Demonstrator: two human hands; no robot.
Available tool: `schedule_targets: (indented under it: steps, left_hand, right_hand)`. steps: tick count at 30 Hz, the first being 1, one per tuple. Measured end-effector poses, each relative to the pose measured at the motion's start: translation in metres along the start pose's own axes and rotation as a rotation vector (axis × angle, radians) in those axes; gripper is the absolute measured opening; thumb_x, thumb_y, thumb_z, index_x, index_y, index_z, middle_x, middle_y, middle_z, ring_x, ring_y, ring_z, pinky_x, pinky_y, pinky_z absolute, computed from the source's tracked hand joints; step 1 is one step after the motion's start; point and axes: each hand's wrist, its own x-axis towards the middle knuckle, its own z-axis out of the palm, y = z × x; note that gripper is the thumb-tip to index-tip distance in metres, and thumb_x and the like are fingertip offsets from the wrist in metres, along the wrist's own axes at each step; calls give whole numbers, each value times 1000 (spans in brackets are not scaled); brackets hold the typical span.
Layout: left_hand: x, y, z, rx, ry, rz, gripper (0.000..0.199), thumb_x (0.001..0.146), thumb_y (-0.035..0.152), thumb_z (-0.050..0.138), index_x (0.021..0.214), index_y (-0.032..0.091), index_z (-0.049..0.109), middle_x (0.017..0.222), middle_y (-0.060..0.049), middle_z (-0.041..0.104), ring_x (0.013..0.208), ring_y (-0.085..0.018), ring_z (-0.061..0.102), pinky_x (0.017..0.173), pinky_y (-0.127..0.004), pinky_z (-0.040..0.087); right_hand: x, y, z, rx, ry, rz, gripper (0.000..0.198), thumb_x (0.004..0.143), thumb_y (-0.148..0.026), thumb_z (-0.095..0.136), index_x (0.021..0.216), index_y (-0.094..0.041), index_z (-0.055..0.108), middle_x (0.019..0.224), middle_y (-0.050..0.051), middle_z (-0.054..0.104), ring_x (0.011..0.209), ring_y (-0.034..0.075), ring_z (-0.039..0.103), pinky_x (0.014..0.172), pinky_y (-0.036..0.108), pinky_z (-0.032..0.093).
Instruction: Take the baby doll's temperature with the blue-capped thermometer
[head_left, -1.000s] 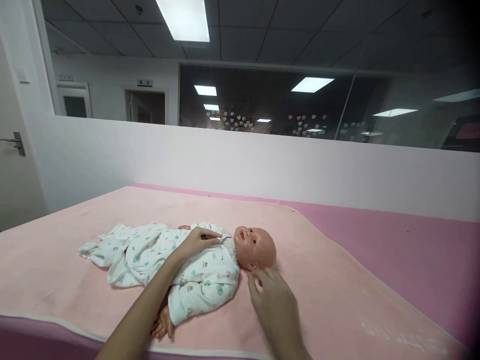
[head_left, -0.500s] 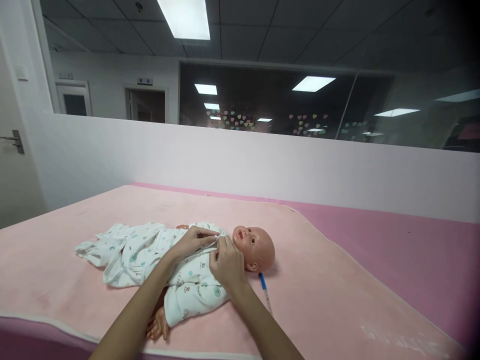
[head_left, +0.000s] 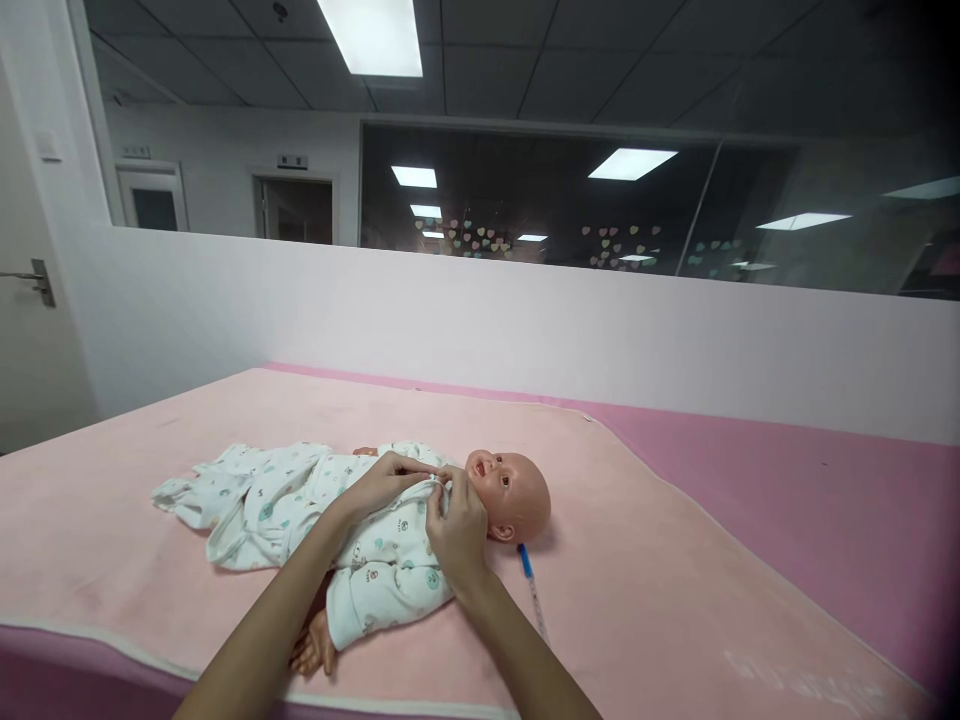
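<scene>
A baby doll (head_left: 521, 492) lies on its back, head to the right, dressed in a white printed romper (head_left: 394, 545). My left hand (head_left: 386, 482) lies across the doll's chest, its fingertips pinching the romper's edge near the neck. Close beside it, my right hand (head_left: 459, 520) has its thumb and fingers closed on the same edge, just below the doll's chin. The fingertips of both hands nearly meet there; any fastener between them is too small to make out. One doll hand (head_left: 315, 645) sticks out of the near sleeve.
A blue-capped thin stick (head_left: 529, 570), perhaps a thermometer, lies by the doll's head, partly behind my right forearm. Under everything spreads a pink blanket (head_left: 675, 580) on a darker pink mat (head_left: 810, 480). A white wall (head_left: 525, 330) with windows stands behind.
My right hand has shifted slightly at the collar, its fingers moving up and round the cloth edge. My left hand stays nearly still, and the doll keeps its place.
</scene>
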Motion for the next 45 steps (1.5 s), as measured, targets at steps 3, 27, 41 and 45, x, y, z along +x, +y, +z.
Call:
schedule_targets:
  steps: [3,27,41,45]
  left_hand:
    - [-2,3,2,56,7,15,38,75,40,51,100,15,64,94,-8,66,85,-18,58,78,-28,45]
    - [-3,2,2,199,-6,60,33,76,27,49,105,18,62,93,-5,67,85,-17,57,75,-26,43]
    - [0,-5,1,131,69,70,38,72,32,56,108,18,60,87,-5,65,80,-16,54,77,-28,42]
    - [-2,-7,1,34,84,66,41,71,32,59,109,17,58,87,-6,64,79,-14,53,74,-26,41]
  right_hand:
    - [0,3,3,39,21,31,11,82,-20,39,87,-17,48,76,2,56,67,12,50,61,23,38]
    - [0,1,2,149,-14,97,18,84,-20,35,93,-17,51,88,5,59,83,15,53,71,26,43]
    - [1,-1,2,196,-33,151,14,85,-20,35,87,-18,49,81,3,56,76,14,51,69,26,40]
    - [1,-1,2,192,-25,108,17,85,-16,33,82,-18,49,81,3,55,79,13,50,72,26,40]
